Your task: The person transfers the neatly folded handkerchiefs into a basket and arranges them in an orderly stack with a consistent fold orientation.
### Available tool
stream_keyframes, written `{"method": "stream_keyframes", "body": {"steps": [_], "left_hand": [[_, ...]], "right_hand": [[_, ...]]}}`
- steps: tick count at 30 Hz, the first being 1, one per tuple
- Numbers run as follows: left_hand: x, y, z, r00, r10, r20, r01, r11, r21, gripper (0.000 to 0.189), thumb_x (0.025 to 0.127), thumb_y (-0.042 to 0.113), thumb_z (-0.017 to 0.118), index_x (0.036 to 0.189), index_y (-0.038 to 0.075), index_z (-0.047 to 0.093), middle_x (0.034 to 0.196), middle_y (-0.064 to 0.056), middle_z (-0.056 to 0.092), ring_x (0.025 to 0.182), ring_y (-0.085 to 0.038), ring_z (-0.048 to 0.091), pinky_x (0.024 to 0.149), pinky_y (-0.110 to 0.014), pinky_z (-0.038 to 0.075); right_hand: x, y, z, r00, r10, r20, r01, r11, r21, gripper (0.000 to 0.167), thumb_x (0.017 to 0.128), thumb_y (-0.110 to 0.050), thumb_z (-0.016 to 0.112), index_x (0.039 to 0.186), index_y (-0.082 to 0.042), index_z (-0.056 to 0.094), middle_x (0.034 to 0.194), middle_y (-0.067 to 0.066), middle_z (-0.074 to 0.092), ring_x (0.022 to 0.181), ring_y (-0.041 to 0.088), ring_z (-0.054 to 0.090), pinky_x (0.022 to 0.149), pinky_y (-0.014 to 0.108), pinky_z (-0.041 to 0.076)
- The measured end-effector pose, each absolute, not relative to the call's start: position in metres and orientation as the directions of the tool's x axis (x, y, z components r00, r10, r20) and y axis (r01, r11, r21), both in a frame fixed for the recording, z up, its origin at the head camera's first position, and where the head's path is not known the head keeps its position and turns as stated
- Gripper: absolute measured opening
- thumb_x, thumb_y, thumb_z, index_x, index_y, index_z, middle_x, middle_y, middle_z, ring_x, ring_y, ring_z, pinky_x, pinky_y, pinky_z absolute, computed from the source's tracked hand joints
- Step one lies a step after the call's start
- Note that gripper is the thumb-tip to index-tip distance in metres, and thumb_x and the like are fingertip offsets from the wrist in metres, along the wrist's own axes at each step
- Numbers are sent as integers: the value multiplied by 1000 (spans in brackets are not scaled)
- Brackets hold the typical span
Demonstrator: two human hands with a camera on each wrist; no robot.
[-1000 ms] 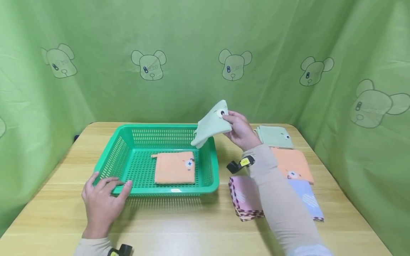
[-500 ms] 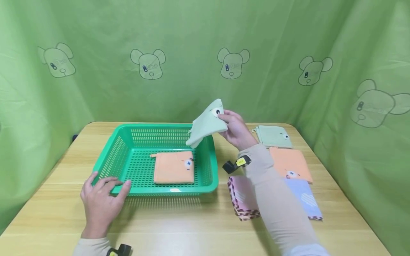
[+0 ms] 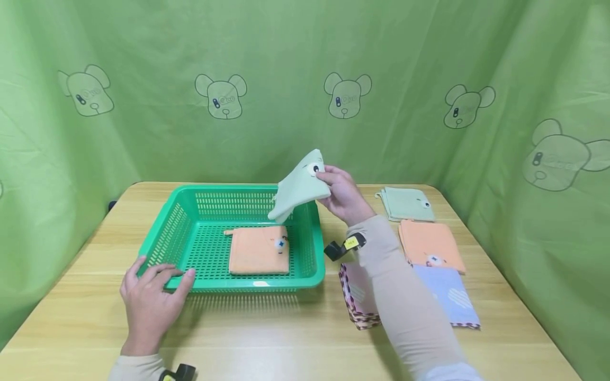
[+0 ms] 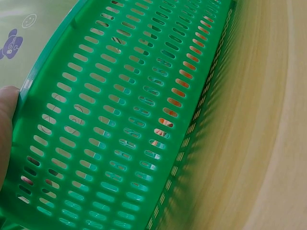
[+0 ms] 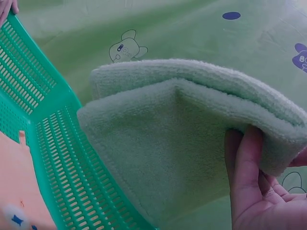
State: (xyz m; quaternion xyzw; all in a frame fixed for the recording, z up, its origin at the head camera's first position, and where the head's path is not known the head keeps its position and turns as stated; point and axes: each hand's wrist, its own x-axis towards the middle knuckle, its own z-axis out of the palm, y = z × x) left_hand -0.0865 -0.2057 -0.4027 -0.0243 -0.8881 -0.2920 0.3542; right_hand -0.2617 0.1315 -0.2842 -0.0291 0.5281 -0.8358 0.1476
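My right hand (image 3: pixel 347 196) pinches a folded light green towel (image 3: pixel 299 186) by its right end, thumb beside the white eye patch. The towel hangs tilted over the right back corner of the green plastic basket (image 3: pixel 286 282). Its folded layers show close up in the right wrist view, with fingers (image 5: pixel 249 160) behind them. Inside the basket, a folded orange towel (image 3: pixel 257 251) with a bear face lies flat toward the right. My left hand (image 3: pixel 152 299) grips the basket's front left corner, fingers bent over the rim; in the left wrist view the thumb (image 4: pixel 5 115) lies at the rim.
Along the right of the wooden table (image 3: pixel 267 338) lie a folded green towel (image 3: pixel 407 203), an orange towel (image 3: pixel 431 243) and a lavender towel (image 3: pixel 448 293). A pink stack with checkered edges (image 3: pixel 359 291) is partly under the right forearm. A green curtain (image 3: pixel 286 132) encloses the table.
My right hand has carried the green towel a little leftward, farther over the basket. The left hand and basket have stayed in place.
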Motion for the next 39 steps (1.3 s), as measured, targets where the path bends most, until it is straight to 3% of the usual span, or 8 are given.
{"method": "stream_keyframes", "body": {"steps": [16, 39], "left_hand": [[-86, -205, -401, -754, -164, 636, 244, 829, 504, 35, 80, 37, 69, 78, 3, 73, 93, -19, 69, 126, -49, 37, 100, -68, 19], [-86, -206, -403, -764, -166, 624, 234, 829, 507, 34, 81, 36, 69, 79, 2, 72, 94, -19, 69, 126, -49, 36, 101, -67, 18]], "right_hand": [[-261, 118, -288, -947, -300, -115, 238, -415, -878, 48, 100, -4, 41, 147, 1, 29, 135, 18, 46, 95, 18, 62, 81, 25, 54], [-261, 100, -297, -938, -315, -145, 274, -415, -868, 49, 99, -4, 44, 146, 0, 31, 140, 20, 43, 103, 22, 60, 84, 29, 53]]}}
